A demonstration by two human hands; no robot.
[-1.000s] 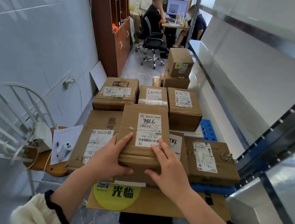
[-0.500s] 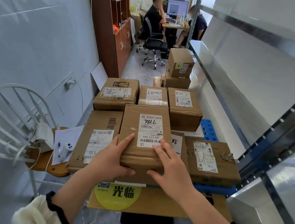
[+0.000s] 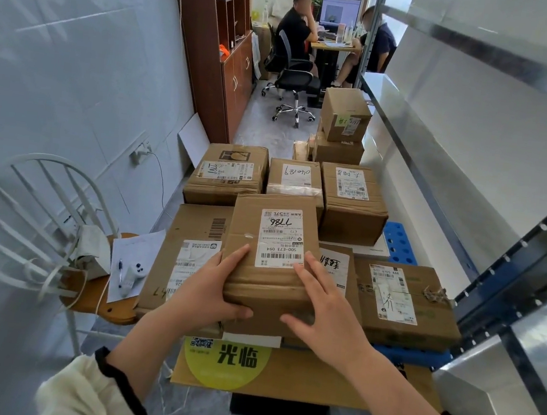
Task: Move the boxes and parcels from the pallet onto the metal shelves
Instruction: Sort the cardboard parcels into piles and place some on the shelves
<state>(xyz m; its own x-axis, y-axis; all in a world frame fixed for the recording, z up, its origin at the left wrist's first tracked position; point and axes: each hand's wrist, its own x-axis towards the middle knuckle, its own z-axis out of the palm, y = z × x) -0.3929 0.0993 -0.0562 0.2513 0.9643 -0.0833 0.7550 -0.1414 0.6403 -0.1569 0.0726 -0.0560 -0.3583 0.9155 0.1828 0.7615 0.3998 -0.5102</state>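
A brown cardboard box [image 3: 275,228] with a white label marked 7786 is gripped at its near end by both hands. My left hand [image 3: 208,288] wraps its left corner and my right hand [image 3: 325,310] its right corner. The box sits tilted on top of other parcels. Several more labelled boxes lie around it on the blue pallet [image 3: 399,244]: a flat one at left [image 3: 191,232], one at right [image 3: 404,300], and three behind [image 3: 351,199]. The metal shelves [image 3: 444,131] run along the right side, their steel surfaces bare.
A white chair [image 3: 35,224] with paper, a pen and a small device stands at left against the wall. A flat cardboard sheet [image 3: 314,379] with a green sticker lies at my feet. More stacked boxes [image 3: 341,119] sit farther back. Two people sit at a desk beyond.
The box I hold has risen slightly and come a little toward me; my grip on it is the same.
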